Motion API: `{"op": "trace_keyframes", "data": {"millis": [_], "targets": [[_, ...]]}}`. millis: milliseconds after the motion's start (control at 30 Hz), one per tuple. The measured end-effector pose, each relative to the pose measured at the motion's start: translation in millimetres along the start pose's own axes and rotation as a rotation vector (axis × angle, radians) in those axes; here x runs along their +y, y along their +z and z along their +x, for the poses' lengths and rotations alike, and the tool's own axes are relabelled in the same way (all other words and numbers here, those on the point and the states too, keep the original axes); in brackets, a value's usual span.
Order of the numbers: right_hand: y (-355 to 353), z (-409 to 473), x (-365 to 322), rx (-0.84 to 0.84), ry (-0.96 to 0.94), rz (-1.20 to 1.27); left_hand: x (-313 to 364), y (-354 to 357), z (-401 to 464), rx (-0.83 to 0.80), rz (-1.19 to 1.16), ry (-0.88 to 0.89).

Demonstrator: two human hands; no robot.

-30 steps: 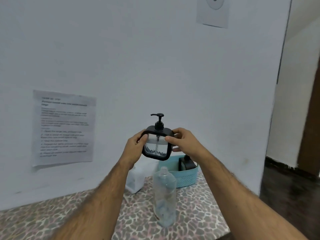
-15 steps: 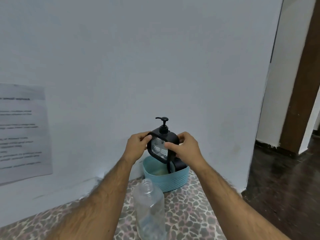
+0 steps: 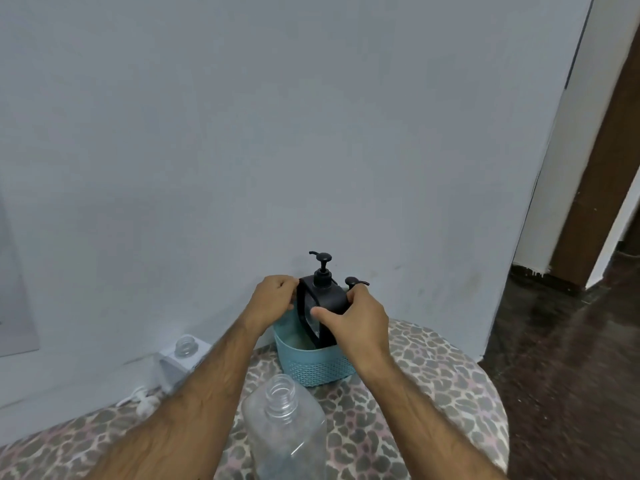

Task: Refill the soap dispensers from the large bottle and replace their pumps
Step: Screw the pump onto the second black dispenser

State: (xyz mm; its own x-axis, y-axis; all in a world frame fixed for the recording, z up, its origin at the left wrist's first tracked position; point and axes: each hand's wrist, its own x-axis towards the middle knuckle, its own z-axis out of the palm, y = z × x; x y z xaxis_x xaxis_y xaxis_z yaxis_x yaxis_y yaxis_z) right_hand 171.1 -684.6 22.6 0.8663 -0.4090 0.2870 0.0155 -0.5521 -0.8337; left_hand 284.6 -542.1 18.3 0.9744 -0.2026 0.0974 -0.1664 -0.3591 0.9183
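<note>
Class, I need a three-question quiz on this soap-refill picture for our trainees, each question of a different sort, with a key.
1. True or false: the black dispenser has its pump fitted.
2. Where is the black dispenser being held? A) over the blue basket B) on the floor C) inside the large clear bottle
3. Fill in: the large clear bottle's neck is ____ (capped/uncapped).

Key: 1 true. 2 A; the left hand and right hand both grip it. 3 uncapped.

Both hands [image 3: 353, 317] hold black dispenser [image 3: 320, 303] over basket [image 3: 311, 365].
</note>
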Motion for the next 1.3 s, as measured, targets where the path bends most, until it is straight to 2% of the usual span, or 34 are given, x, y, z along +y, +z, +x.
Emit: {"op": "trace_keyframes", "data": {"millis": [267, 700, 967, 1133, 1300], "targets": [[12.7, 0.6, 2.0, -0.014, -0.006, -0.257, -19.4, 13.5, 15.3, -0.105, 0.084, -0.057], [24.7, 8.7, 6.8, -0.036, -0.032, -0.704, -18.5, 21.4, 21.8, -0.201, 0.416, -0.081], [23.4, 14.0, 16.1, -0.093, -0.041, -0.777, -22.9, 27.3, 18.7, -0.146, 0.649, -0.01], [23.8, 14.5, 18.5, -0.119, -0.034, -0.723, -20.6, 28.1, 13.9, -0.101, 0.612, 0.002], [22.9, 11.5, 16.6, -0.139, -0.034, -0.776, -17.7, 26.7, 8.4, -0.074, 0.576, 0.037]]}}
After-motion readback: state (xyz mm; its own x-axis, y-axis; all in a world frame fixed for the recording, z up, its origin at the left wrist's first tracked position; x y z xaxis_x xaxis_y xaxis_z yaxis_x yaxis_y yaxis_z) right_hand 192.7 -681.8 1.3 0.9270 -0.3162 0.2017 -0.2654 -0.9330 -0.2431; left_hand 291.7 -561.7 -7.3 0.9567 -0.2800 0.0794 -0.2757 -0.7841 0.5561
